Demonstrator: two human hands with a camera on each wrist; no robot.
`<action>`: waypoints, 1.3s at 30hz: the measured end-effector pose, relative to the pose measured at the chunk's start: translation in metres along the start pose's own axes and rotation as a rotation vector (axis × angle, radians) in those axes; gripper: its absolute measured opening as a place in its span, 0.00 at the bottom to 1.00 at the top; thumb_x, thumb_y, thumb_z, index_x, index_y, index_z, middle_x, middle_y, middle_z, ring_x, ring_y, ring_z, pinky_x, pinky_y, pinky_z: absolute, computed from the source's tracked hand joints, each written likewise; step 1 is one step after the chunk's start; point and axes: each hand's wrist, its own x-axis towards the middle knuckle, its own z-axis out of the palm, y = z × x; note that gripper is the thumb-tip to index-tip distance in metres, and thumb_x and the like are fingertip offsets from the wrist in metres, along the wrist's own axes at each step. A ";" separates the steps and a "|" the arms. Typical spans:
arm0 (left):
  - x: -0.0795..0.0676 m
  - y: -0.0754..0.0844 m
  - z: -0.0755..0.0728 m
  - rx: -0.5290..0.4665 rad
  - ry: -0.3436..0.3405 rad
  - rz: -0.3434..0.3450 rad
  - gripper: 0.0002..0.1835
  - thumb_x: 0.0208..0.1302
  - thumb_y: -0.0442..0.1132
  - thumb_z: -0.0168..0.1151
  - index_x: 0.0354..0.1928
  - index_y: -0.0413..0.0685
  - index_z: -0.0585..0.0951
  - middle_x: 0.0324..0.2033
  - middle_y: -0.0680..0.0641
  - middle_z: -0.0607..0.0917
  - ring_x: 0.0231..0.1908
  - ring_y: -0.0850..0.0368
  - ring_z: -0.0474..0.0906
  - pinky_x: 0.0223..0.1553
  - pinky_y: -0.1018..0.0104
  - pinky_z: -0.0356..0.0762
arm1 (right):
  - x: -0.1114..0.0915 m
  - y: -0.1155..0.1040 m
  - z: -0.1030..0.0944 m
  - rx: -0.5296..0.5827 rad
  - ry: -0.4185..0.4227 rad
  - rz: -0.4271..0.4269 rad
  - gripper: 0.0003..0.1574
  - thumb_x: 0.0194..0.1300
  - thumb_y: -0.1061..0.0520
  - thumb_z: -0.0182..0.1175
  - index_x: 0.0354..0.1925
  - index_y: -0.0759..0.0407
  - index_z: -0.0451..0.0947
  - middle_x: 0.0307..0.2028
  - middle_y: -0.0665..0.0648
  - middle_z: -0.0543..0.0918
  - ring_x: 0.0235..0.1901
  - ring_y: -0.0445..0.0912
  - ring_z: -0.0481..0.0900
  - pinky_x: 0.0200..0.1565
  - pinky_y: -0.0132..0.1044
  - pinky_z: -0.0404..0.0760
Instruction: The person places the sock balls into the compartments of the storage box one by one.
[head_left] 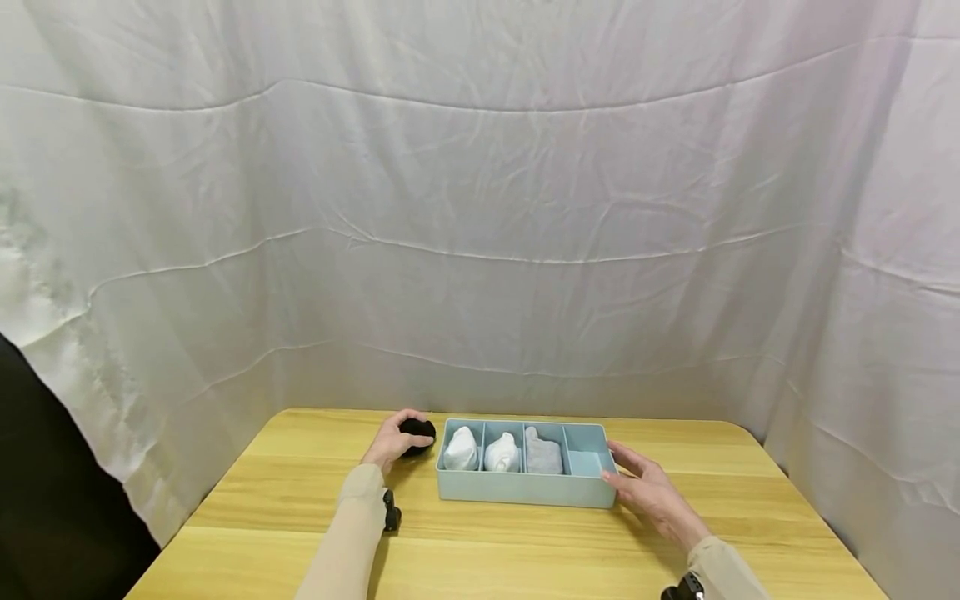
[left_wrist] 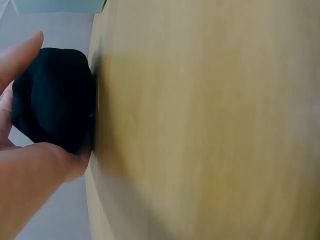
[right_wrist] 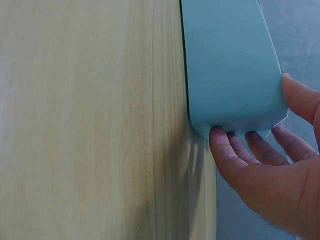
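Note:
At the box's left, my left hand (head_left: 388, 442) grips a balled-up black sock (head_left: 418, 437), thumb and fingers curled round it. In the left wrist view the black sock (left_wrist: 56, 100) sits low, close to the tabletop. A light blue divided storage box (head_left: 525, 488) stands on the table. My right hand (head_left: 651, 492) holds its right end, thumb at the rim by the front corner and fingers against the end wall (right_wrist: 235, 65). From the left, its compartments hold a white sock (head_left: 461, 450), another white sock (head_left: 502, 454) and a grey sock (head_left: 543, 454); the rightmost has nothing in it.
The wooden table (head_left: 480, 550) has rounded back corners. Pale curtains (head_left: 525, 250) hang behind it and at both sides. Something black (head_left: 52, 483) shows at the far left, beyond the table edge.

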 end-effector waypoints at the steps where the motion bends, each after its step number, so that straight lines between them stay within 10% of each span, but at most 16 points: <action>1: 0.000 0.000 0.001 0.000 0.005 0.003 0.23 0.49 0.30 0.74 0.49 0.40 0.79 0.60 0.36 0.75 0.59 0.35 0.70 0.60 0.42 0.68 | 0.000 0.000 0.000 -0.003 0.001 0.002 0.44 0.69 0.59 0.60 0.76 0.60 0.51 0.74 0.71 0.50 0.71 0.69 0.55 0.66 0.60 0.63; 14: -0.003 0.002 0.002 -0.079 0.068 -0.007 0.18 0.50 0.27 0.72 0.44 0.40 0.79 0.57 0.35 0.76 0.57 0.37 0.72 0.56 0.50 0.73 | 0.001 0.001 0.000 0.004 0.007 0.004 0.44 0.69 0.59 0.60 0.76 0.60 0.52 0.74 0.71 0.51 0.71 0.68 0.55 0.66 0.61 0.63; 25: -0.006 0.018 0.000 -0.174 0.090 0.117 0.18 0.54 0.29 0.70 0.48 0.39 0.80 0.54 0.35 0.78 0.54 0.42 0.74 0.46 0.61 0.81 | -0.002 0.000 0.001 0.010 0.003 0.002 0.43 0.70 0.60 0.59 0.76 0.60 0.51 0.75 0.71 0.50 0.72 0.68 0.54 0.67 0.60 0.63; 39: -0.021 0.049 0.007 -0.222 -0.032 0.185 0.24 0.57 0.34 0.72 0.55 0.37 0.76 0.52 0.38 0.78 0.46 0.50 0.78 0.43 0.61 0.83 | -0.002 -0.003 0.001 -0.003 0.000 0.003 0.43 0.70 0.59 0.59 0.76 0.61 0.52 0.74 0.71 0.51 0.71 0.68 0.54 0.66 0.61 0.63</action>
